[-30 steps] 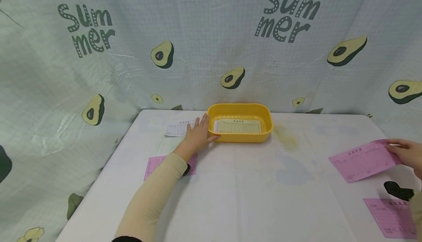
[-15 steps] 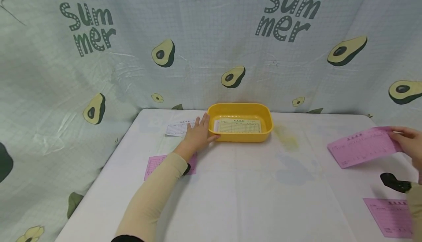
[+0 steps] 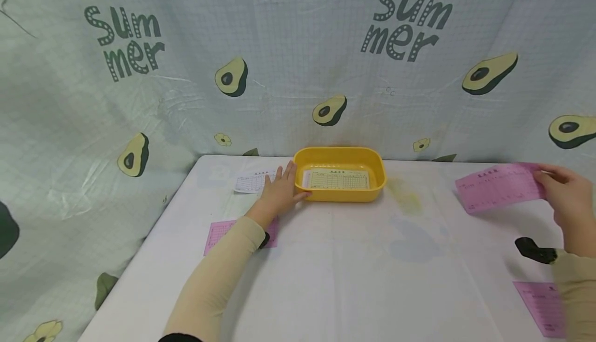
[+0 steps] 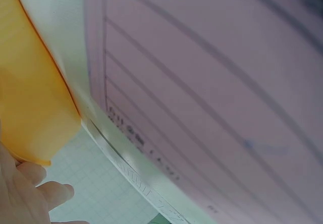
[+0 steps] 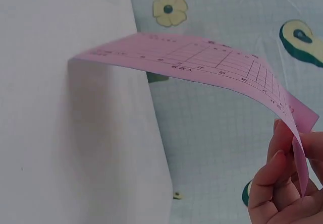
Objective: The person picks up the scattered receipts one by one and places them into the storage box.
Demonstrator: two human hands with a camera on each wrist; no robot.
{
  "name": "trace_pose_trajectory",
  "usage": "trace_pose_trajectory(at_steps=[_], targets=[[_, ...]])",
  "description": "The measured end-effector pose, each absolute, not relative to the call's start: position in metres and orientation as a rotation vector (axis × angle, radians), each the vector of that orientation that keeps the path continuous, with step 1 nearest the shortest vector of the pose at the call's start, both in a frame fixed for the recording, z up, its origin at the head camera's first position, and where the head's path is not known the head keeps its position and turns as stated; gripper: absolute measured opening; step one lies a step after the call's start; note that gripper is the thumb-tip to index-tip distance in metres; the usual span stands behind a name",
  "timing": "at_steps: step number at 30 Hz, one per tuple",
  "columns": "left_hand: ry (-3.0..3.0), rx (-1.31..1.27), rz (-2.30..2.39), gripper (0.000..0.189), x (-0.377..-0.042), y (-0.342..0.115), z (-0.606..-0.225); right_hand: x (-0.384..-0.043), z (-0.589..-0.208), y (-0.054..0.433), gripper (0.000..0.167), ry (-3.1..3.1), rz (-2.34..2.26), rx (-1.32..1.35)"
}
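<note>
My left hand (image 3: 278, 192) rests with spread, straight fingers against the left side of a yellow plastic basin (image 3: 339, 195) at the back of the table. Inside the basin lies a pale yellow-green printed form (image 3: 339, 179), with a whitish edge showing at its left. At the right, my right hand (image 3: 569, 192) pinches the right end of a pink printed form (image 3: 499, 188) and holds it above the table. In the right wrist view, that pink form (image 5: 202, 65) bends downward at its free end, between thumb and fingers at the other.
A white form (image 3: 251, 182) lies left of the basin. Another pink form (image 3: 219, 234) lies partly under my left forearm. A further pink form (image 3: 540, 306) is at the lower right, partly covered by my right sleeve. A printed curtain (image 3: 279, 47) hangs behind the white table (image 3: 372, 280).
My right hand has moved up and to the left with the pink form, farther from the form at the lower right. The left hand and basin have stayed in place.
</note>
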State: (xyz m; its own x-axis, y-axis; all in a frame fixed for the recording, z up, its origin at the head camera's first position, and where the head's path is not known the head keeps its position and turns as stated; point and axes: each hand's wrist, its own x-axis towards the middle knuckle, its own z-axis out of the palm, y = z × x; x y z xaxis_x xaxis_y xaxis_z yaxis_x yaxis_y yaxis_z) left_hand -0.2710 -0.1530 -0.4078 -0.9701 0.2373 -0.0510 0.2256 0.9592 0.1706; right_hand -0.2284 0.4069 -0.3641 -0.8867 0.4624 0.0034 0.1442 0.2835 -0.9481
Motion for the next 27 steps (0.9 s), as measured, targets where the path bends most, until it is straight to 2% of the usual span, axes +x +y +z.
trace_pose_trajectory(at_steps=[8, 15, 23, 27], targets=[[3.044, 0.362, 0.237, 0.100, -0.271, -0.153, -0.407, -0.233, -0.353, 0.388, 0.033, -2.194, 1.743, -0.513], [3.038, 0.358, 0.227, 0.101, -0.271, -0.153, -0.407, -0.235, -0.347, 0.371, 0.029, -2.183, 1.771, -0.396], [3.034, 0.340, 0.240, 0.102, -0.272, -0.153, -0.407, -0.241, -0.335, 0.347, 0.012, -2.113, 1.956, -0.295], [3.032, 0.336, 0.238, 0.101, -0.272, -0.153, -0.407, -0.245, -0.333, 0.331, 0.036, -2.018, 2.059, -0.277]])
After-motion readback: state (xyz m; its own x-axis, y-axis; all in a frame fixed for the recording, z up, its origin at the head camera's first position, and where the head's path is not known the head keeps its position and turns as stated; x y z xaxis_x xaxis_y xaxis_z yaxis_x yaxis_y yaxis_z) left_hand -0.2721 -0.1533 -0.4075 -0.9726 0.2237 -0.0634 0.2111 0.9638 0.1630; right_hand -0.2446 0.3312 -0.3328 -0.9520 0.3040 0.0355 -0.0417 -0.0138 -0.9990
